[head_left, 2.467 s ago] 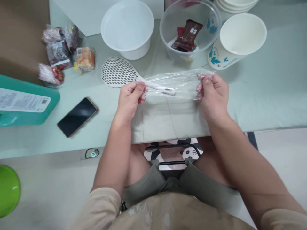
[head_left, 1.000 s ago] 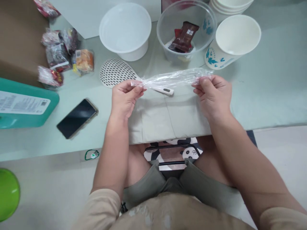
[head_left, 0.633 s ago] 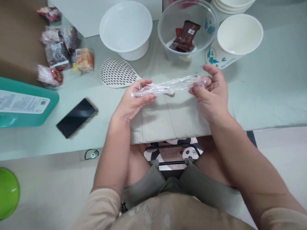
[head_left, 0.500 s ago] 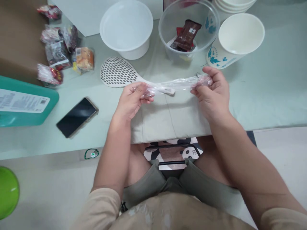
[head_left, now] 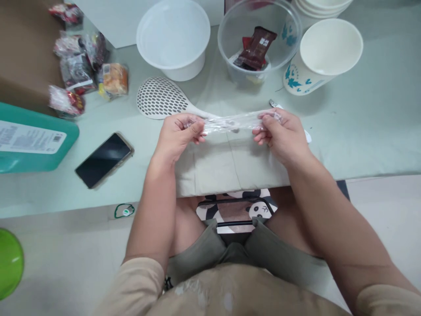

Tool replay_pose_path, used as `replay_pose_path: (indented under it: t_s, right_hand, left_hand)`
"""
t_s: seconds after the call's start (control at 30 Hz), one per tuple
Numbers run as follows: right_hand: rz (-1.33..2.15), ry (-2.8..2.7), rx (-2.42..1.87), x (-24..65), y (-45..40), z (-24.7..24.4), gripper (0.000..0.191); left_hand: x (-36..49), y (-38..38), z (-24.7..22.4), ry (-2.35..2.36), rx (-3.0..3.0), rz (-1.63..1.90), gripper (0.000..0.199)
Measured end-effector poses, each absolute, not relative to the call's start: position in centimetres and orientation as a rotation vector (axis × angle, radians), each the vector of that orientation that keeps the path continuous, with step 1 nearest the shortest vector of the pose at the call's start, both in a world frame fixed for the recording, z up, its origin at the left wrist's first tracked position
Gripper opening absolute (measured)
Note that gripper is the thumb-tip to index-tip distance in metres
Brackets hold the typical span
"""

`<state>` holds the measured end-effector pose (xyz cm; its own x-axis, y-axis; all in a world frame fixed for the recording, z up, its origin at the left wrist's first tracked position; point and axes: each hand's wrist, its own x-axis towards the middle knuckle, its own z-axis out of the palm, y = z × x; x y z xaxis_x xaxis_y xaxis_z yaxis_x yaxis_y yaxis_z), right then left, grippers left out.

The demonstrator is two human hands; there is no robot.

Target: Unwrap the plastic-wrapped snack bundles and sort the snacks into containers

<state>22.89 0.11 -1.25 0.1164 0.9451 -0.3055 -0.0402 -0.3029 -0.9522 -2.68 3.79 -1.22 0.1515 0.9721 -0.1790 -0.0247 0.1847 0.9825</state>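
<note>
A strip of clear plastic film (head_left: 230, 122) is stretched level between my two hands above the table. My left hand (head_left: 182, 134) pinches its left end between thumb and fingers. At the other end, my right hand (head_left: 278, 131) grips the bunched film in the same way. Behind the film lies a white slotted spoon (head_left: 162, 97), its handle partly covered by the film and my left hand. A small white tool with a metal tip (head_left: 272, 103) lies under my right hand, mostly hidden, so its kind is unclear.
Behind my hands stand a white tub (head_left: 173, 39), a clear bowl (head_left: 230, 66) with wrapped snacks, and a paper cup (head_left: 304, 79). A phone (head_left: 104, 160), a teal container (head_left: 62, 151) and several packaged snacks (head_left: 113, 81) are on the left. The table's front edge (head_left: 230, 192) runs below my forearms.
My right hand has come down and slightly left, drawing the ends of the film closer together and leveling it. The small white tool now shows more beside that hand.
</note>
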Motion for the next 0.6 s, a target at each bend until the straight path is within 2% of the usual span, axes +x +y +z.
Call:
replay_pose_path:
  t_s: [0.17,0.3,0.47,0.6]
  right_hand:
    - [1.382,-0.937,-1.458,23.6,0.1,-1.1,0.022]
    - [1.464,-0.929,-1.493,23.5,0.2,-0.9,0.004]
    - [1.515,-1.081,-1.580,23.2,-0.1,-0.3,0.013]
    - [1.580,-1.155,-1.599,23.3,-0.4,0.0,0.013]
  left_hand:
    - [-3.4,4.0,-1.5,1.230,1.115,1.029,0.026]
    - [-3.6,4.0,-1.7,1.264,1.119,1.047,0.026]
    - [-3.5,4.1,-1.4,1.226,1.071,1.095,0.021]
    - [-3.3,4.0,-0.6,1.225,1.043,1.082,0.020]
